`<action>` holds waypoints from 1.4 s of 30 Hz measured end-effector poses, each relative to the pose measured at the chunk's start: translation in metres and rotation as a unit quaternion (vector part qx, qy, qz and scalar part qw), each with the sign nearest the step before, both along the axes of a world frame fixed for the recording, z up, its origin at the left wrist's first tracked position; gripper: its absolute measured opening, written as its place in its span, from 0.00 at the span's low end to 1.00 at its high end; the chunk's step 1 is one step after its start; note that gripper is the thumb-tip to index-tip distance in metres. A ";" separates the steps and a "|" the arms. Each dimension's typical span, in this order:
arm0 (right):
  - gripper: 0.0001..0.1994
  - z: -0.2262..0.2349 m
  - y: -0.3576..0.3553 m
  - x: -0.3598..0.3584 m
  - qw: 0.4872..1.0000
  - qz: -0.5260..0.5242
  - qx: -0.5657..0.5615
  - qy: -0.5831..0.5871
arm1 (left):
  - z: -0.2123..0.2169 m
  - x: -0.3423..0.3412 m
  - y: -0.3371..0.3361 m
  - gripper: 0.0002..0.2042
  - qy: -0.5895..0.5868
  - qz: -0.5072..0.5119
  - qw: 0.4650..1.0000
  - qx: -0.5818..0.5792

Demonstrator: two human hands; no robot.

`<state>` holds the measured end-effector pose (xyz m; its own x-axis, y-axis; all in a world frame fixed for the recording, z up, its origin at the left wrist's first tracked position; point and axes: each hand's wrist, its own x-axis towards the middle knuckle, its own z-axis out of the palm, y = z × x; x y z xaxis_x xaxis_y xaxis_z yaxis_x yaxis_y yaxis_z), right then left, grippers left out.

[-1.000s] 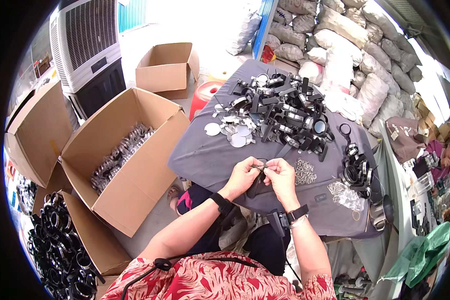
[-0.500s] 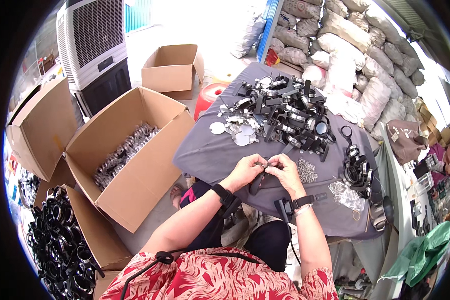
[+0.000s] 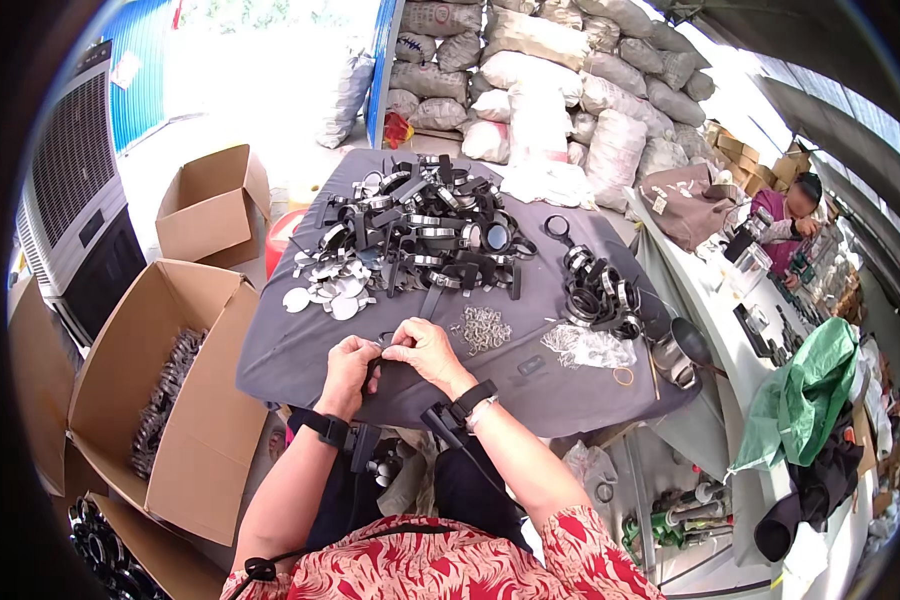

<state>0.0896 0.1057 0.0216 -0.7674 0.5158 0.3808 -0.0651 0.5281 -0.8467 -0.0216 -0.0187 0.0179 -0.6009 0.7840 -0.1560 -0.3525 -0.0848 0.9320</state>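
My left hand (image 3: 347,372) and my right hand (image 3: 426,352) meet over the near edge of a grey cloth-covered table (image 3: 295,350). Both are closed, fingertips together around a small black part (image 3: 377,366), mostly hidden by the fingers. Beyond them lies a heap of black pieces with silver rings (image 3: 440,225), some with handle-like arms. Flat silver discs (image 3: 345,307) are scattered at its left edge. Just right of my right hand is a small pile of tiny metal pieces (image 3: 485,328). Farther right are a clear plastic bag (image 3: 600,348) and a cluster of black rings (image 3: 598,285).
Open cardboard boxes (image 3: 202,400) stand on the left, one holding shiny metal pieces (image 3: 165,400). A metal cup (image 3: 676,365) sits at the table's right corner. Stacked sacks (image 3: 540,75) rise behind. At right, a person (image 3: 792,220) works at a long bench with a green cloth (image 3: 805,385).
My view has turned to the right, so the table and boxes appear farther left. My hands stay together, and the black part, which showed more before, is now largely covered by my fingers.
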 end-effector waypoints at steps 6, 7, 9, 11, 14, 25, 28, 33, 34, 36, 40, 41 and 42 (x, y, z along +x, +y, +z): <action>0.12 0.005 0.002 0.000 0.994 0.036 -0.100 -0.027 | 0.006 -0.009 -0.004 0.04 -0.008 -0.072 0.997 -0.004; 0.12 0.007 0.005 0.001 0.992 0.048 -0.106 -0.050 | 0.006 -0.010 -0.004 0.04 -0.009 -0.073 0.997 -0.004; 0.12 0.009 0.006 0.001 0.990 0.057 -0.111 -0.073 | 0.006 -0.011 -0.003 0.04 0.004 -0.094 0.996 -0.004; 0.13 0.005 0.004 -0.002 0.989 0.057 -0.108 -0.079 | 0.004 -0.015 -0.005 0.03 0.005 -0.090 0.996 -0.007; 0.14 0.007 -0.016 -0.001 0.998 -0.022 0.022 -0.059 | 0.001 -0.019 -0.007 0.03 0.007 -0.079 0.997 -0.004; 0.13 0.007 0.029 0.129 0.874 -0.337 0.274 -0.218 | 0.001 -0.015 -0.010 0.02 0.050 -0.100 0.994 -0.002; 0.26 0.002 0.060 0.160 0.831 -0.364 0.228 -0.354 | 0.005 -0.015 -0.009 0.02 0.061 -0.140 0.988 -0.011; 0.28 0.010 0.078 0.167 0.850 -0.342 0.123 -0.382 | 0.010 -0.012 -0.005 0.03 0.055 -0.155 0.986 -0.013; 0.28 0.014 0.078 0.166 0.847 -0.347 0.105 -0.389 | 0.012 -0.011 -0.006 0.03 0.053 -0.154 0.986 -0.017; 0.23 0.005 0.085 0.172 0.862 -0.338 0.135 -0.354 | 0.009 -0.014 -0.006 0.03 0.050 -0.155 0.986 -0.022; 0.13 0.021 0.071 0.159 0.920 -0.301 -0.077 -0.239 | 0.007 -0.016 -0.005 0.03 0.046 -0.161 0.985 -0.031; 0.11 0.025 0.064 0.153 0.940 -0.247 -0.124 -0.199 | 0.008 -0.016 -0.005 0.03 0.043 -0.163 0.985 -0.028; 0.09 0.029 0.056 0.147 0.954 -0.191 -0.171 -0.158 | 0.010 -0.016 -0.006 0.03 0.042 -0.161 0.986 -0.029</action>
